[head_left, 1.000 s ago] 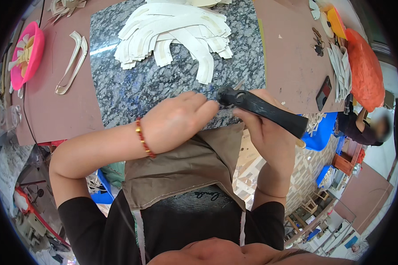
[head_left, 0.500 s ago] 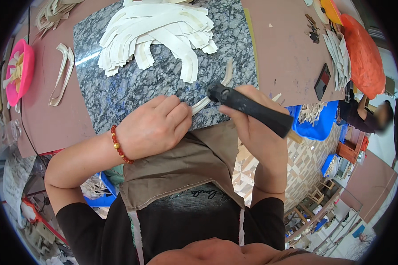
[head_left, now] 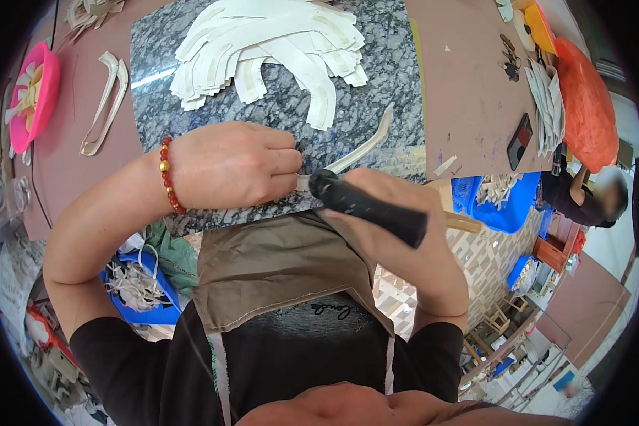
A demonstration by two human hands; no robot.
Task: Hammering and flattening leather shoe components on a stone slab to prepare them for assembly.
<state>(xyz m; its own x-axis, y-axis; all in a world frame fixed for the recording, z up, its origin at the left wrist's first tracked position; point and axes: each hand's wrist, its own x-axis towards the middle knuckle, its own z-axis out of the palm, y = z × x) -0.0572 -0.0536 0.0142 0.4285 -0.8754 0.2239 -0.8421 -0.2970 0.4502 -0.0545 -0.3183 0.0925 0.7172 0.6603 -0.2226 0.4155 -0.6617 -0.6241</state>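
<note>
My right hand [head_left: 394, 213] is closed round a hammer [head_left: 373, 209] with a black head and a pale wooden handle. The hammer's face rests on or just over a narrow whitish curved strip [head_left: 366, 149] on the dark speckled stone slab [head_left: 156, 117]. My left hand [head_left: 234, 167], wearing a red bead bracelet, pinches the strip's near end beside the hammer; its fingertips are partly hidden. The strip's far end curves up and away to the right. Beyond my hands, a heap of white curved strips [head_left: 263, 53] lies on the slab.
A pair of joined pale strips [head_left: 106, 103] and a pink basin [head_left: 44, 96] are at left. On the right lie a phone [head_left: 520, 140], keys [head_left: 510, 58], stacked pale pieces [head_left: 544, 106] and an orange-red bag [head_left: 582, 103]. Blue bins [head_left: 511, 211] stand below; another person [head_left: 586, 195] is farther right.
My left hand has moved left and up the slab. The hammer head has come down and left along the strip, which has swung out so more of it shows.
</note>
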